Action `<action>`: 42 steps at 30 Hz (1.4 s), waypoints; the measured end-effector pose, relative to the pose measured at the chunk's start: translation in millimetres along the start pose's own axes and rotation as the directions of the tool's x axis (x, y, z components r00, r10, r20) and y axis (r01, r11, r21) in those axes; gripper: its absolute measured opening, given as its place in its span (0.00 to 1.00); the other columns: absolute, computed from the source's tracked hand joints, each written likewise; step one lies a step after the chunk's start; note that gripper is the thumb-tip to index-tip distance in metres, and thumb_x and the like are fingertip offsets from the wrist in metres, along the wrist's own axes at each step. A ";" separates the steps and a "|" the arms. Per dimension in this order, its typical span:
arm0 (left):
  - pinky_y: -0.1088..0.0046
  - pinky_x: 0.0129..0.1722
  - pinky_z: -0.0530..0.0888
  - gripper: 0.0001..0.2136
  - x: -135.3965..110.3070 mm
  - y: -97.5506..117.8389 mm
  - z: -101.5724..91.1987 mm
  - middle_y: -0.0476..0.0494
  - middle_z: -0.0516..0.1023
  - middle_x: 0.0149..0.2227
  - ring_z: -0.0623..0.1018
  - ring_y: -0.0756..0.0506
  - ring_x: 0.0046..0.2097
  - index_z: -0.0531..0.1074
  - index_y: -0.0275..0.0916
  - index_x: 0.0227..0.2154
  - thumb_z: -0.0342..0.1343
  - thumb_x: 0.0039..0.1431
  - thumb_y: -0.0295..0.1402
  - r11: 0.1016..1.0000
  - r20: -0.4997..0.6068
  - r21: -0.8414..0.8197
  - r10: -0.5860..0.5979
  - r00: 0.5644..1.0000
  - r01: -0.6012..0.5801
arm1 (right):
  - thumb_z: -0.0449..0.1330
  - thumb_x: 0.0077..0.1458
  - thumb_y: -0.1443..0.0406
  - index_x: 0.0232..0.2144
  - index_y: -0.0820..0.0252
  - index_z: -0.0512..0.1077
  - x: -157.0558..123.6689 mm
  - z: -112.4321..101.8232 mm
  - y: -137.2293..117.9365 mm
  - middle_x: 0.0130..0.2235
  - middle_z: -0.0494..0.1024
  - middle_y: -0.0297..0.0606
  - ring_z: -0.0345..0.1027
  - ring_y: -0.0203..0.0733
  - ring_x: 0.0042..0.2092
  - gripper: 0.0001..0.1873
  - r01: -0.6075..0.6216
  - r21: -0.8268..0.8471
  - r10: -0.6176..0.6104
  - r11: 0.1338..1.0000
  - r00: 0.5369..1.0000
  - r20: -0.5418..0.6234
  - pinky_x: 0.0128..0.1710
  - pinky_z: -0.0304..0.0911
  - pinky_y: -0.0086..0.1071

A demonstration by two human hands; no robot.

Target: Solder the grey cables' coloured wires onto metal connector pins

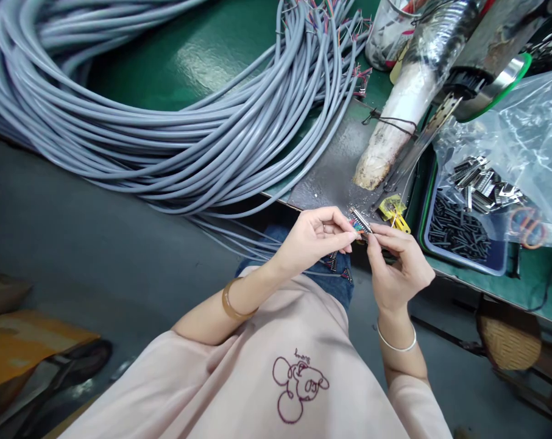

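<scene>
My right hand (397, 262) pinches a small metal multi-pin connector (360, 221) between thumb and fingers, at the front edge of the bench. Thin coloured wires (358, 227) run against the connector's pins. My left hand (319, 235) is closed, thumb and fingertips pinching these wires right beside the connector. Below the hands, several wired connectors (346, 275) on grey cables hang over my jeans. A yellow tool (397, 219) lies on the bench just beyond my right hand.
A large bundle of grey cables (203, 134) covers the bench's left side. A white-wrapped duct (390, 134) and a solder-like wire spool (495, 88) stand ahead. On the right, a blue tray (498, 262) holds black tubes (459, 231), with metal connectors (486, 183) in a plastic bag.
</scene>
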State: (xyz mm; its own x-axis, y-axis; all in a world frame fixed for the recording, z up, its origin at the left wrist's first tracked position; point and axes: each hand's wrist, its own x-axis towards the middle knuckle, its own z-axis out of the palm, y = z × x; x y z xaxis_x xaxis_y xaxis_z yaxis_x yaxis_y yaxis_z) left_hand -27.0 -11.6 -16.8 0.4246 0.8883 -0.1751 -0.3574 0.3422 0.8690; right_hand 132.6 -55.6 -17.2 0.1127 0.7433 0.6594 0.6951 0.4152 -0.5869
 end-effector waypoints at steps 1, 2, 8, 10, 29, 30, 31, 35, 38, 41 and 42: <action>0.81 0.29 0.76 0.09 0.9 0.9 1.8 0.49 0.78 0.24 0.78 0.54 0.26 0.72 0.34 0.28 0.67 0.54 0.31 1.000 -0.018 0.027 0.012 1.000 -0.012 | 0.67 0.54 0.75 0.36 0.55 0.75 0.6 0.3 0.4 0.39 0.84 0.34 0.81 0.39 0.40 0.11 0.010 -0.008 -0.010 1.000 1.000 0.000 0.41 0.77 0.33; 0.81 0.27 0.75 0.09 2.1 1.9 3.8 0.50 0.77 0.24 0.77 0.54 0.25 0.72 0.34 0.28 0.67 0.53 0.31 0.998 -0.038 0.055 0.031 0.999 -0.028 | 0.66 0.54 0.74 0.36 0.55 0.75 1.5 0.4 0.7 0.39 0.84 0.34 0.81 0.39 0.40 0.10 0.023 -0.019 -0.023 1.000 1.000 0.003 0.41 0.77 0.34; 0.83 0.23 0.71 0.07 10.4 9.0 13.7 0.48 0.76 0.30 0.72 0.57 0.24 0.71 0.33 0.25 0.65 0.52 0.28 0.973 -0.110 0.174 0.175 0.978 -0.154 | 0.66 0.53 0.74 0.35 0.55 0.73 8.8 -0.7 2.1 0.41 0.84 0.36 0.80 0.40 0.41 0.10 0.079 -0.070 -0.077 0.994 0.997 0.031 0.42 0.77 0.35; 0.83 0.22 0.70 0.07 11.9 10.3 14.9 0.48 0.75 0.30 0.72 0.57 0.24 0.71 0.33 0.25 0.63 0.53 0.27 0.968 -0.117 0.195 0.185 0.976 -0.160 | 0.66 0.53 0.74 0.35 0.55 0.73 11.0 -1.0 2.7 0.42 0.84 0.36 0.80 0.40 0.42 0.10 0.077 -0.061 -0.075 0.995 0.997 0.032 0.42 0.77 0.35; 0.80 0.25 0.68 0.06 17.4 18.5 18.6 0.49 0.73 0.29 0.69 0.56 0.26 0.69 0.36 0.26 0.61 0.55 0.28 0.931 -0.136 0.318 0.233 0.963 -0.180 | 0.66 0.54 0.72 0.34 0.54 0.74 28.3 -1.5 4.4 0.40 0.84 0.33 0.80 0.41 0.41 0.08 0.082 -0.067 -0.079 0.994 0.996 0.049 0.41 0.76 0.36; 0.80 0.25 0.68 0.06 17.5 19.6 18.8 0.48 0.73 0.29 0.69 0.56 0.26 0.69 0.36 0.26 0.61 0.54 0.28 0.932 -0.138 0.314 0.234 0.962 -0.181 | 0.66 0.55 0.72 0.34 0.54 0.74 29.1 -1.8 3.6 0.40 0.84 0.33 0.80 0.41 0.41 0.08 0.082 -0.070 -0.079 0.994 0.996 0.050 0.41 0.76 0.36; 0.80 0.25 0.68 0.06 17.6 20.6 18.9 0.48 0.73 0.29 0.69 0.56 0.26 0.69 0.36 0.26 0.62 0.54 0.28 0.935 -0.139 0.307 0.231 0.963 -0.180 | 0.66 0.55 0.72 0.34 0.54 0.75 29.8 -2.2 2.8 0.41 0.84 0.33 0.80 0.40 0.41 0.08 0.082 -0.074 -0.078 0.994 0.996 0.052 0.42 0.76 0.36; 0.81 0.23 0.65 0.06 18.6 22.8 16.6 0.51 0.71 0.27 0.66 0.57 0.24 0.69 0.36 0.25 0.62 0.52 0.27 0.946 -0.120 0.287 0.191 0.974 -0.150 | 0.66 0.55 0.72 0.35 0.54 0.74 29.6 -2.8 1.1 0.41 0.84 0.33 0.80 0.40 0.41 0.09 0.093 -0.095 -0.088 0.991 0.995 0.054 0.42 0.76 0.35; 0.81 0.22 0.64 0.06 19.7 21.9 14.3 0.52 0.69 0.25 0.65 0.57 0.24 0.68 0.36 0.24 0.61 0.50 0.25 0.945 -0.100 0.302 0.164 0.981 -0.127 | 0.67 0.53 0.73 0.32 0.55 0.72 26.5 -3.0 2.3 0.41 0.84 0.34 0.80 0.39 0.41 0.09 0.109 -0.098 -0.103 0.989 0.993 0.062 0.42 0.76 0.34; 0.80 0.23 0.64 0.06 19.9 20.0 13.9 0.52 0.68 0.24 0.65 0.57 0.24 0.68 0.36 0.24 0.60 0.49 0.24 0.939 -0.101 0.324 0.154 0.983 -0.113 | 0.67 0.53 0.73 0.31 0.56 0.71 24.3 -3.2 3.8 0.40 0.84 0.34 0.80 0.38 0.40 0.10 0.108 -0.103 -0.099 0.989 0.991 0.088 0.41 0.76 0.32; 0.80 0.23 0.64 0.06 19.8 19.6 14.2 0.52 0.69 0.24 0.65 0.57 0.24 0.68 0.36 0.24 0.60 0.49 0.24 0.936 -0.104 0.334 0.158 0.982 -0.115 | 0.67 0.53 0.73 0.31 0.55 0.71 24.2 -3.3 4.0 0.41 0.84 0.33 0.80 0.38 0.40 0.10 0.106 -0.108 -0.097 0.989 0.991 0.091 0.41 0.76 0.32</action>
State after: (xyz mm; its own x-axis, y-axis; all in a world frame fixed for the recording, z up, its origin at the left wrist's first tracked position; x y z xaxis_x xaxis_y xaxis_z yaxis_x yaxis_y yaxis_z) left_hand -13.8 8.3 3.4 0.2735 0.9583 -0.0828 -0.1059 0.1155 0.9876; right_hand 140.4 -37.7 -2.0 -0.0202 0.7445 0.6674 0.7755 0.4329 -0.4595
